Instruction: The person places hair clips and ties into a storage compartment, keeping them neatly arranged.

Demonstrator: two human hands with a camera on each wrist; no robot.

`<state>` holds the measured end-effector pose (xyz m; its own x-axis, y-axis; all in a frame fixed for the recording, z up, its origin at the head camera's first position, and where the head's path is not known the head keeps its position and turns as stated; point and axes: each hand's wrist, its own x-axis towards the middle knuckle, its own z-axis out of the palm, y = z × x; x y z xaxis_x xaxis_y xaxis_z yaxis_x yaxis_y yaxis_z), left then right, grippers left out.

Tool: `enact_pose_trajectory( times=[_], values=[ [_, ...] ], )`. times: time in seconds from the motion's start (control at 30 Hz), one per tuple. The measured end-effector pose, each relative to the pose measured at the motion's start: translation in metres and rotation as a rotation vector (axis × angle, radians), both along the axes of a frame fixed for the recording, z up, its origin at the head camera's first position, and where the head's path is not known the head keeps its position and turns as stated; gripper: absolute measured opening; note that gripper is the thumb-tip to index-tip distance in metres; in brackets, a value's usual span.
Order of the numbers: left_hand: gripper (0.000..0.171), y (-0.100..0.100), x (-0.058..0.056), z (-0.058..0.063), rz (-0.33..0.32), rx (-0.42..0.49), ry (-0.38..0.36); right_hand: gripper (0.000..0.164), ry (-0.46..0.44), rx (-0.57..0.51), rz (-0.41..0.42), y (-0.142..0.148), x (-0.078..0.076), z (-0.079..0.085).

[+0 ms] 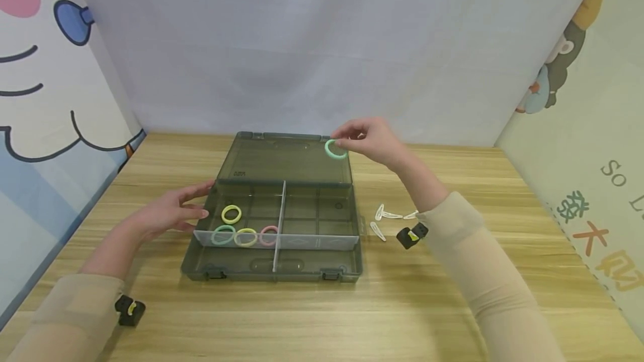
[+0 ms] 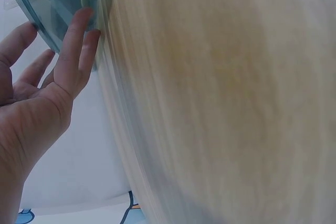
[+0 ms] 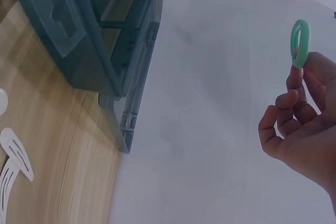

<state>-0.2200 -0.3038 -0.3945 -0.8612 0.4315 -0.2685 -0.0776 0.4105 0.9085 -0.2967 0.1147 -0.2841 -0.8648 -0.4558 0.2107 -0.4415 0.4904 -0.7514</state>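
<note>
Between thumb and fingertips my right hand (image 1: 372,141) pinches a mint-green hair tie (image 1: 336,149), held up over the raised lid's right side; the right wrist view shows the same ring (image 3: 300,43) upright at the fingertips. My left hand (image 1: 168,211) rests at the left side of a grey see-through storage box (image 1: 317,197), its fingers loosely extended along the wall. In the box's back left compartment lies a yellow hair tie (image 1: 231,214). A green hair tie (image 1: 223,235), another yellow one (image 1: 246,238) and a pink one (image 1: 269,236) line up by the long divider.
Several white snap hair clips (image 1: 378,231) lie on the wooden table (image 1: 302,320) to the right of the box. The box's lid (image 1: 287,155) is folded back towards the white backdrop (image 1: 312,60). Clear dividers (image 1: 312,242) split the box into compartments.
</note>
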Motion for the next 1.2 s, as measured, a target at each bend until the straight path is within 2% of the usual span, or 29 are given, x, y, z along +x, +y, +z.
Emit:
enact_pose_trajectory(
  times=[0.57, 0.87, 1.03, 1.2],
  values=[
    [0.079, 0.002, 0.0, 0.002, 0.01, -0.003, -0.015, 0.016, -0.014, -0.05, 0.173, -0.064, 0.004, -0.012],
    [0.079, 0.002, 0.0, 0.001, 0.017, -0.007, -0.012, 0.015, 0.007, 0.026, 0.281, -0.09, 0.001, -0.024],
    [0.078, 0.002, 0.0, 0.001, 0.02, -0.009, -0.014, 0.014, 0.081, 0.081, 0.389, -0.106, -0.002, -0.032],
    [0.076, 0.002, -0.001, 0.001, 0.024, 0.003, -0.031, 0.014, 0.104, 0.102, 0.463, -0.12, -0.004, -0.043]
  ],
)
